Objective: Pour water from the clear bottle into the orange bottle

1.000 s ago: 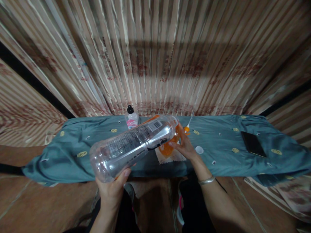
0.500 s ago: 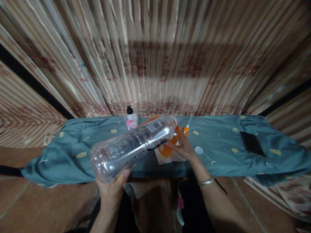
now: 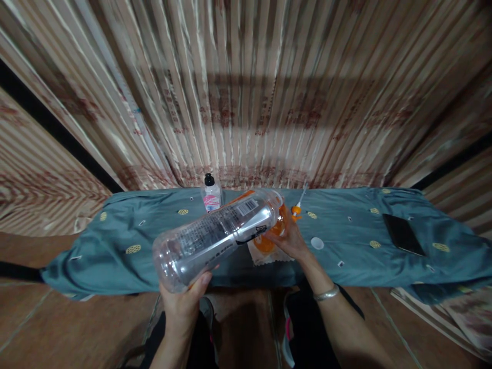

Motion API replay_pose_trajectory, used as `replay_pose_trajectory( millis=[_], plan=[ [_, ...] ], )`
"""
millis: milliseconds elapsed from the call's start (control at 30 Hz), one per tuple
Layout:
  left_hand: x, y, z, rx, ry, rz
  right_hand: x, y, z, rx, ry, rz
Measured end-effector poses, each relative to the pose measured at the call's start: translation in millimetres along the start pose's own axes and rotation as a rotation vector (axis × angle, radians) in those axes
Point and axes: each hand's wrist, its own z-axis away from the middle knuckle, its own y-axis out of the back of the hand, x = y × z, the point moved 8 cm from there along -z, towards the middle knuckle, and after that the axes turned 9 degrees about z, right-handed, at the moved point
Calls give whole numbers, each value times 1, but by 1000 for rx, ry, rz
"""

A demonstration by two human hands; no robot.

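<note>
A large clear plastic bottle (image 3: 215, 238) with a silver printed label lies tilted across the middle, its mouth end up to the right. My left hand (image 3: 180, 300) is wrapped round its base from below. At the mouth end, my right hand (image 3: 290, 238) has its fingers closed round an orange see-through bottle (image 3: 265, 243), partly hidden behind the clear one. Where the two mouths meet is hard to make out. Under the orange bottle is a pale napkin-like sheet (image 3: 271, 258). Just beyond my right hand lies an orange pump top (image 3: 296, 210) with a clear tube.
A small bottle with a black cap (image 3: 211, 197) stands at the back. A white round cap (image 3: 317, 243) and a dark flat phone-like device (image 3: 403, 234) lie to the right on the green cloth-covered table (image 3: 130, 220). A striped curtain (image 3: 246, 128) hangs directly behind.
The whole view has shifted slightly, so everything sits a little lower and further right. Both hands keep their holds, and the clear bottle stays tilted much as before.
</note>
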Motion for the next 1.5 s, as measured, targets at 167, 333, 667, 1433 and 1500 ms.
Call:
replay_pose_trajectory(
  millis=[167,333,667,1433,1500],
  plan=[
    [-3,-1,-1,-41,3,-29,3,0,1,37,-9,39],
    [-6,5,-2,-13,-14,-48,3,-2,0,39,-15,46],
    [-9,11,-2,68,1,-87,1,-3,1,31,-3,63],
    [-38,44,7,28,107,-96,-1,-4,1,17,-77,57],
    [-36,41,7,21,113,-87,-1,-4,1,17,-78,60]
  ],
)
